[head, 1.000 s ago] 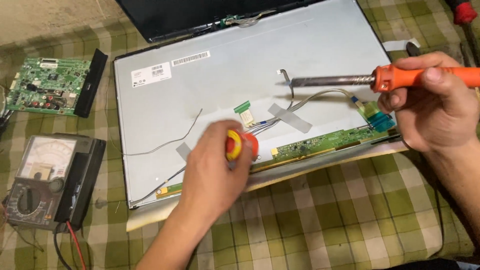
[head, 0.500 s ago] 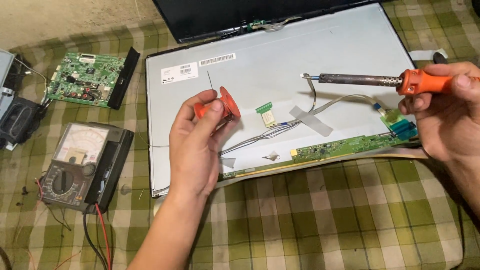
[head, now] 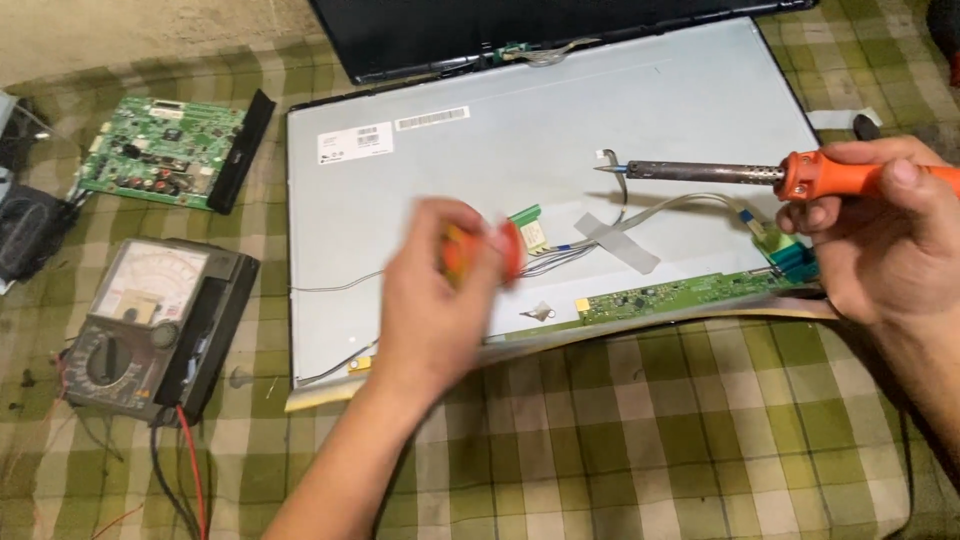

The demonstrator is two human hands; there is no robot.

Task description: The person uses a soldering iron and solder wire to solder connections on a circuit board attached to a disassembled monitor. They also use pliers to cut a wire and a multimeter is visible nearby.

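Head view: a grey display panel (head: 560, 170) lies back-up on a green checked cloth (head: 700, 430). The right hand (head: 885, 240) has its fingers wrapped tight round the orange handle of a soldering iron (head: 760, 175), whose tip hangs above the panel near grey cables (head: 650, 215) taped down. The left hand (head: 435, 295) – blurred – pinches a small orange spool (head: 480, 250) over the panel's middle. The tip is not yet touching the narrow green board (head: 680, 295) – soldering seems unstarted. A meter (head: 150, 320) and another board (head: 160, 150) lie left.
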